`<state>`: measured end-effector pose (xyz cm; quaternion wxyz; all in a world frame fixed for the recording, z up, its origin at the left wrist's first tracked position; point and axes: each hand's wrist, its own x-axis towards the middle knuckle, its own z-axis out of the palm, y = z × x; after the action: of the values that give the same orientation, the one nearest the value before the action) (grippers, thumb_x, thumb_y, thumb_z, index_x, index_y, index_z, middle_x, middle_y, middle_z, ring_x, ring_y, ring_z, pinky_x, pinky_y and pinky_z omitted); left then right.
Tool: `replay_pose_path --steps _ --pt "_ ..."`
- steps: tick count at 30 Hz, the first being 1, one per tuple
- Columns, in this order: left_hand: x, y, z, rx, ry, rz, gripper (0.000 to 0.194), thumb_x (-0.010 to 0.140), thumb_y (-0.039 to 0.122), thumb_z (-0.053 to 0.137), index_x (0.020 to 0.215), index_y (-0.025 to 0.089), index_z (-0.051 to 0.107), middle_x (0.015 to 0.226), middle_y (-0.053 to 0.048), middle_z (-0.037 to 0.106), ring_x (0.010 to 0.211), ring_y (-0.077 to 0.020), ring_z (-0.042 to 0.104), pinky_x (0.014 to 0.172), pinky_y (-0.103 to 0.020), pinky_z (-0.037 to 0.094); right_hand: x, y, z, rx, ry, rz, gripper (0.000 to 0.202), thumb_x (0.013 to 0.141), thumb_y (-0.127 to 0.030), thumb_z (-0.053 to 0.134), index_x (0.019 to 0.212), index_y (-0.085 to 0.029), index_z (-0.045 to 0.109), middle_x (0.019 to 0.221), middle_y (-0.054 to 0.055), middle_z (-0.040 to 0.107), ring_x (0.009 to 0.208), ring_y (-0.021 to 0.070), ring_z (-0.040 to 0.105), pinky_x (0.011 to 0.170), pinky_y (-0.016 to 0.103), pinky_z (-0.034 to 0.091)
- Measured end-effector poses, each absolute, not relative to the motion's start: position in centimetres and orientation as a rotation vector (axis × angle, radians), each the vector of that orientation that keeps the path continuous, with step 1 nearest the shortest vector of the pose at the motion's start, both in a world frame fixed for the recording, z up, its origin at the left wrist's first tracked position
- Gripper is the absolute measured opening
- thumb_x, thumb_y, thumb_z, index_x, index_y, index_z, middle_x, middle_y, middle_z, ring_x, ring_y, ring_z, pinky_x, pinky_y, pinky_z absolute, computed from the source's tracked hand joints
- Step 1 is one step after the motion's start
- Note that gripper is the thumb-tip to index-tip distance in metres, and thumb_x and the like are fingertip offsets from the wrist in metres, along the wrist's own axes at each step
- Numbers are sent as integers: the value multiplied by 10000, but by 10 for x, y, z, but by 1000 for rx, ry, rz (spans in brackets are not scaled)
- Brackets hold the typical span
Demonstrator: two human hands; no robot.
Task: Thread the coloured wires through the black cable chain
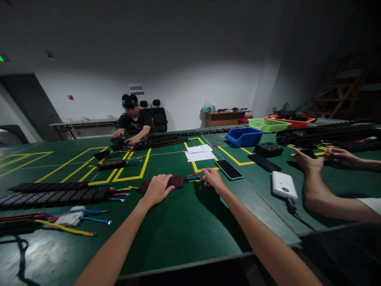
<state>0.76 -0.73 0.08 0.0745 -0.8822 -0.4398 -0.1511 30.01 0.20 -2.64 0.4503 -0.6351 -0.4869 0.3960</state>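
Note:
A dark brown socket strip (178,182) lies on the green table in front of me. My left hand (159,188) is closed over its middle, the thumb along the near side. From the strip's right end come short red, blue and yellow-green wires (191,179). At their tips my right hand (212,179) is closed in a pinch; the fingers partly hide the wire ends. More wires with a yellow one (134,188) stick out of the strip's left end. A phone (229,169) lies just beyond my right hand.
Black socket strips (56,197) with ring-tipped wires lie at left. Papers (200,153), a blue bin (244,137) and a white power bank (284,185) are on the table. A co-worker's hands (308,161) work at right; another person (135,119) sits across.

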Motion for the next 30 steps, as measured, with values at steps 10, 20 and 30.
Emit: replay_pose_path --steps 10,20,30 --pt "6 -6 -1 -2646 -1307 -463 485 990 496 481 1366 193 516 1241 -119 646 1105 -269 594 943 -407 424 299 0 -25 -1494 -1213 938 278 936 -353 523 1027 -146 684 912 62 735 426 74 573 398 185 414" --pt "6 -5 -3 -2626 -1303 -451 485 989 505 475 1359 194 520 1232 -123 646 1097 -275 590 923 -401 421 299 -9 -14 -1744 -1374 739 324 955 -404 476 1129 -214 673 930 17 756 495 86 614 519 207 434" --pt "7 -7 0 -2634 -1328 -422 495 990 511 458 1373 201 513 1238 -120 642 1105 -270 588 943 -405 418 300 -16 -3 -1967 -1519 640 362 975 -443 443 1173 -242 671 890 2 770 598 116 674 596 227 423"
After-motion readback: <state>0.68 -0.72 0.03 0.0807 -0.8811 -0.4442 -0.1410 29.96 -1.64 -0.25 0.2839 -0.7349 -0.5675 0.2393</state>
